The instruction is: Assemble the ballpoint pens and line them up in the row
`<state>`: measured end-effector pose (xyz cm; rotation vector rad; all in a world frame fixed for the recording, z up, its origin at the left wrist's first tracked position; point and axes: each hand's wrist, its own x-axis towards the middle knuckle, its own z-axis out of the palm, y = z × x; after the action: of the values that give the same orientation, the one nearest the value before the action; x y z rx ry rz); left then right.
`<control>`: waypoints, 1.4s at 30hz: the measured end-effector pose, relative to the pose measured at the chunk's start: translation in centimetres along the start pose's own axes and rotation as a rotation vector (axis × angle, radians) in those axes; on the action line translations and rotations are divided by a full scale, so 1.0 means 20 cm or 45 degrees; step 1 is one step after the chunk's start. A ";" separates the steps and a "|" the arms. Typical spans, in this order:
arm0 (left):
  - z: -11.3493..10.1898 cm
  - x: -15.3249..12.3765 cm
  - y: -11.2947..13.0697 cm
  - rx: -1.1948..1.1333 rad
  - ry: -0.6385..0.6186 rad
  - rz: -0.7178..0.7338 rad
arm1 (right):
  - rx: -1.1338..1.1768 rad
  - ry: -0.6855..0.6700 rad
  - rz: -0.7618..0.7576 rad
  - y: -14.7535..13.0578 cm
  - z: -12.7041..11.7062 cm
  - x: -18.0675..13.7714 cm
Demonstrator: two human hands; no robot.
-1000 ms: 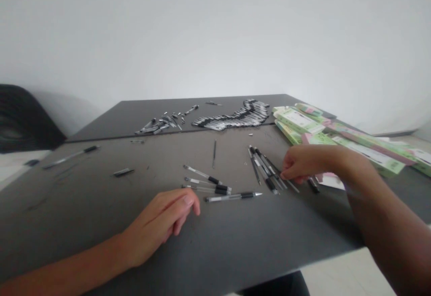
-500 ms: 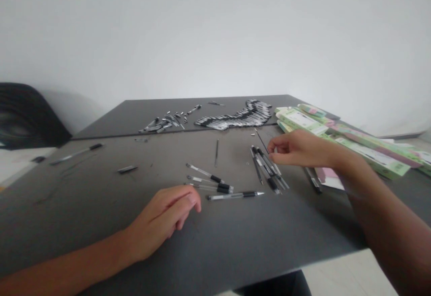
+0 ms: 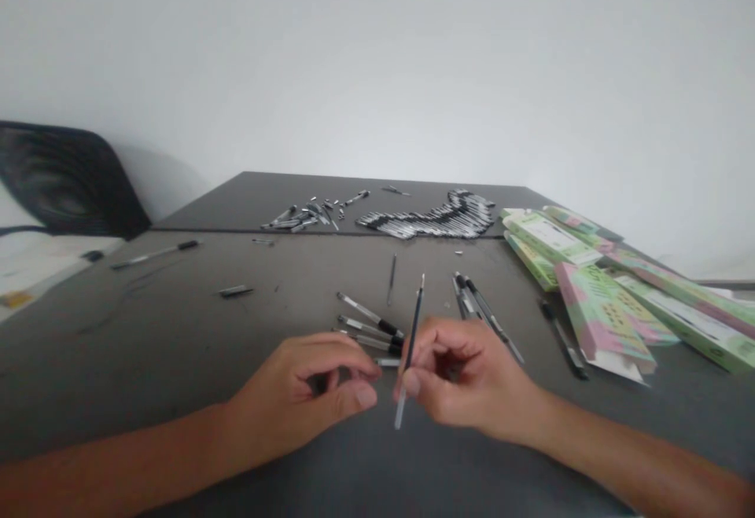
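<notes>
My right hand [image 3: 465,380] pinches a thin pen refill [image 3: 411,343] and holds it upright, tip pointing away, above the near part of the dark grey table [image 3: 177,329]. Close to its left, my left hand [image 3: 312,392] lies on the table with fingers curled round the end of a pen body [image 3: 386,361], most of it hidden under both hands. Just beyond them lie three clear pens with black grips [image 3: 371,323]. A small bunch of pens [image 3: 480,310] lies to the right of those.
At the far middle is a long heap of pens [image 3: 440,218], with loose pen parts [image 3: 307,215] to its left. Green and pink boxes [image 3: 595,298] cover the right side. A single pen [image 3: 156,254] and a cap [image 3: 236,292] lie at left. A black chair [image 3: 64,180] stands beyond the left edge.
My right hand lifted a refill from the bunch at right and brought it toward me to the middle. My left hand curled shut on the near pen. The camera tilted down a little.
</notes>
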<state>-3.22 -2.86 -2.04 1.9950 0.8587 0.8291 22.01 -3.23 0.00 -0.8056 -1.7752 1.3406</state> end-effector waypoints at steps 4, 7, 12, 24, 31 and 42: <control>0.01 -0.02 0.01 -0.042 -0.089 0.064 | -0.150 0.043 -0.127 0.08 0.05 0.01; 0.02 -0.02 0.01 -0.014 -0.098 0.088 | -0.191 0.086 -0.211 0.11 0.05 0.03; 0.02 -0.02 0.00 0.039 -0.052 0.107 | -0.248 0.080 -0.282 0.12 0.07 0.03; 0.02 -0.03 -0.01 0.230 0.045 -0.042 | -1.248 0.443 0.153 -0.13 -0.67 0.10; 0.02 -0.03 -0.01 0.225 0.021 -0.042 | -1.485 0.178 0.608 -0.04 -0.96 0.10; 0.02 -0.05 -0.04 0.282 -0.018 0.029 | -1.491 0.070 0.643 0.05 -0.88 0.14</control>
<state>-3.71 -3.48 -3.16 2.2031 0.9561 0.7585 35.62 7.97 2.55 -1.9695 -2.3508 0.3798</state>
